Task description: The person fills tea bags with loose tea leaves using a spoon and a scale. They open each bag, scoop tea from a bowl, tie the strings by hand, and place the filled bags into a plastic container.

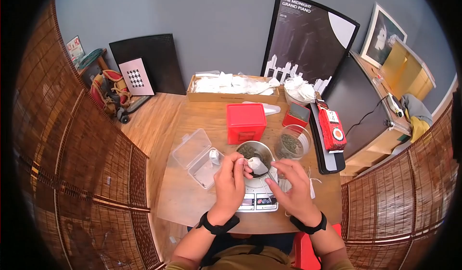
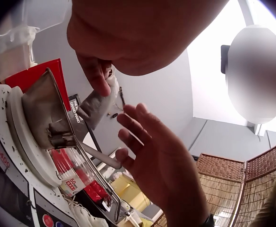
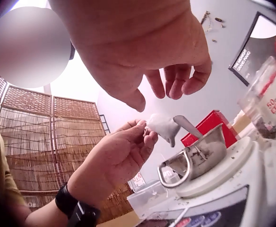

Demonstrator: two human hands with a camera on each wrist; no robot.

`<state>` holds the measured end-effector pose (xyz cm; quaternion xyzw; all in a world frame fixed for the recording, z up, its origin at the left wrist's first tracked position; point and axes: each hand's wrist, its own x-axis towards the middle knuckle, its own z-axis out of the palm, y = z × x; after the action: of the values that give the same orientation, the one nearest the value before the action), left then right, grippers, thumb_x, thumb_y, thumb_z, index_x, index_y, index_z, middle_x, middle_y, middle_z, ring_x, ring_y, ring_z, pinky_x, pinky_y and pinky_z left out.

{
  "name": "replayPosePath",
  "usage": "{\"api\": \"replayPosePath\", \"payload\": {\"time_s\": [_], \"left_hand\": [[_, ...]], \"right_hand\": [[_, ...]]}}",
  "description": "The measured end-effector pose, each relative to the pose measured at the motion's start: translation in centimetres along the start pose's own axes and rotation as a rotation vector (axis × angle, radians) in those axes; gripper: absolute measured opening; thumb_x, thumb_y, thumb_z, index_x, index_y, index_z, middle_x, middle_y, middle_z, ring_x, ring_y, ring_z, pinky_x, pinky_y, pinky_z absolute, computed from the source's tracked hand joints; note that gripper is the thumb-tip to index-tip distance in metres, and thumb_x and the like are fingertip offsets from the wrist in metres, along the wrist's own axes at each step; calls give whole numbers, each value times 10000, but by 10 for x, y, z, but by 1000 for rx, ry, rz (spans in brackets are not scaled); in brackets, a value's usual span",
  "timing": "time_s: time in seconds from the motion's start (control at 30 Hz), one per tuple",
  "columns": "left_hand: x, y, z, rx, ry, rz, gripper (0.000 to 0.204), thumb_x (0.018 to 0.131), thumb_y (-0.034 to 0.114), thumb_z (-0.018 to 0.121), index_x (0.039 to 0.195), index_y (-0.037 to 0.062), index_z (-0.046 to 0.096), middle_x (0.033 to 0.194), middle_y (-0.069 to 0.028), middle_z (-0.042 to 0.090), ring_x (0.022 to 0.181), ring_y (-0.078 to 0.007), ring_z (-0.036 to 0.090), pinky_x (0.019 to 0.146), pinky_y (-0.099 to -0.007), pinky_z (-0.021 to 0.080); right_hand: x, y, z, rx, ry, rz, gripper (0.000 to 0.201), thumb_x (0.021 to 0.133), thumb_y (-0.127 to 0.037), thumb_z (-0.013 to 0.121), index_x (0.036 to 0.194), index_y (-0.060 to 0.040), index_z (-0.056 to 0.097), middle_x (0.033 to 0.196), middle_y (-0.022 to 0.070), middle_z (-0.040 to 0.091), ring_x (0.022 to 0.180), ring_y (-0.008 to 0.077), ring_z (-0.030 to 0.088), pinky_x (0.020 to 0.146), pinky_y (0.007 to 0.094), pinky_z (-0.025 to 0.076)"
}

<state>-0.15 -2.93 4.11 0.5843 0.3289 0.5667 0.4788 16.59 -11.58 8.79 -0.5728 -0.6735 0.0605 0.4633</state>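
Note:
My left hand pinches the gathered top of a small white filter pouch, which looks dark and filled lower down in the left wrist view. The pouch hangs over a metal bowl with a wire handle and dried leaves inside. Close on the right, my right hand is held up with fingers spread and loosely bent, nothing between them. A metal utensil handle slants out of the bowl near the right thumb. Under the bowl stands a white digital scale.
Left of the scale lies an open clear plastic box with a white pouch in it. A red tin stands behind the bowl. To the right are a clear leaf tub, a small red box and a red packet. A cardboard tray of white pouches sits behind.

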Motion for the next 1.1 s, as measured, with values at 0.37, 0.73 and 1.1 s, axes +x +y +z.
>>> {"api": "replayPosePath", "payload": {"time_s": [0.37,0.73,1.1], "left_hand": [[-18,19,-18,405,-56,431,278,988,-138,644,1245,-30,644,996,-204,729,857,-352,758,745,-397,610],[-27,10,-57,267,285,270,153,1047,8,697,1193,-29,672,1142,-176,783,805,-262,770,678,-359,593],[-57,-12,-96,628,110,131,156,994,82,764,1112,-18,737,1127,-178,728,936,-409,731,785,-472,603]], "right_hand": [[38,-20,17,-28,-239,-117,329,931,-5,817,1253,8,753,1139,166,699,956,321,728,832,403,604],[97,-48,46,-48,-372,-125,109,942,-37,823,1029,14,783,938,164,699,796,345,712,713,420,573],[125,-22,141,-376,-665,-167,212,977,-261,795,943,-52,812,781,211,740,753,432,747,655,529,585]]}}
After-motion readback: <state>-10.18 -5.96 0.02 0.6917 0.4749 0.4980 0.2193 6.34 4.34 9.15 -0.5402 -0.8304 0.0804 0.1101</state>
